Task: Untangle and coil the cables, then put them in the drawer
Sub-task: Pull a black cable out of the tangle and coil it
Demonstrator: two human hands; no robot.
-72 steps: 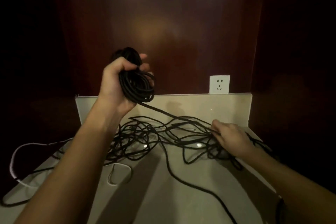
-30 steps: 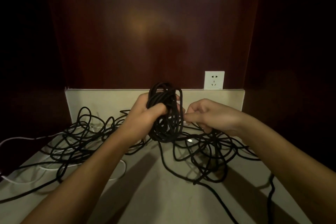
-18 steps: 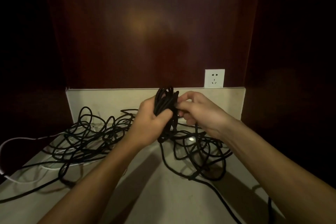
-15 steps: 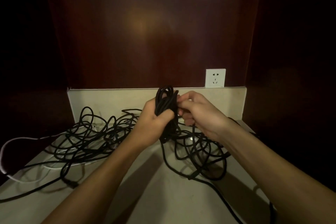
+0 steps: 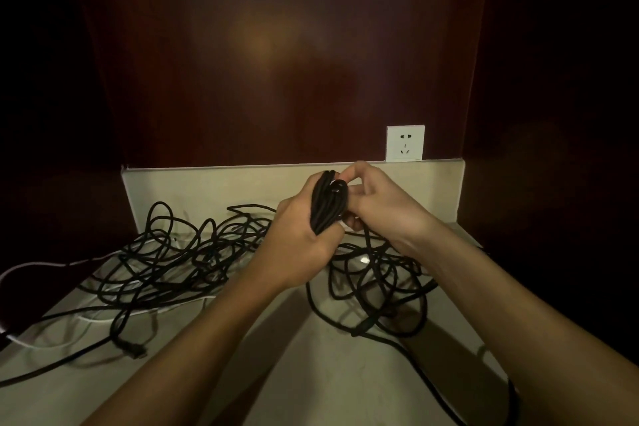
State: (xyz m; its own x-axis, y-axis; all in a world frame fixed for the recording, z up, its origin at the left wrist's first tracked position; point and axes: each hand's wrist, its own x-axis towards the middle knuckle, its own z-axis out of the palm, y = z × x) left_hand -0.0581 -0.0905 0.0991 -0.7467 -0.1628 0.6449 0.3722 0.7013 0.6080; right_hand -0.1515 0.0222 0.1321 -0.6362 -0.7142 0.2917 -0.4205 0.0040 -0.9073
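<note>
My left hand (image 5: 298, 245) grips a bundle of coiled black cable (image 5: 326, 204), held upright above the beige countertop (image 5: 276, 367). My right hand (image 5: 382, 204) pinches the top of that bundle, thumb and fingers curled at the loops. From the bundle the same cable trails down into loose black loops (image 5: 380, 290) under my right wrist. A larger black tangle (image 5: 173, 256) lies spread over the left half of the counter, one end lying near the front left. A thin white cable (image 5: 45, 266) runs under it and off the left edge. No drawer is in view.
A white wall socket (image 5: 405, 143) sits above the beige backsplash (image 5: 207, 190) at the right. Dark wood panels close in the back and both sides. A black strand (image 5: 425, 370) runs off the counter's front right.
The coil came down from head height to just above the counter. My right hand left the loose cable on the counter and moved up to the coil's top, and the loops were squeezed narrower.
</note>
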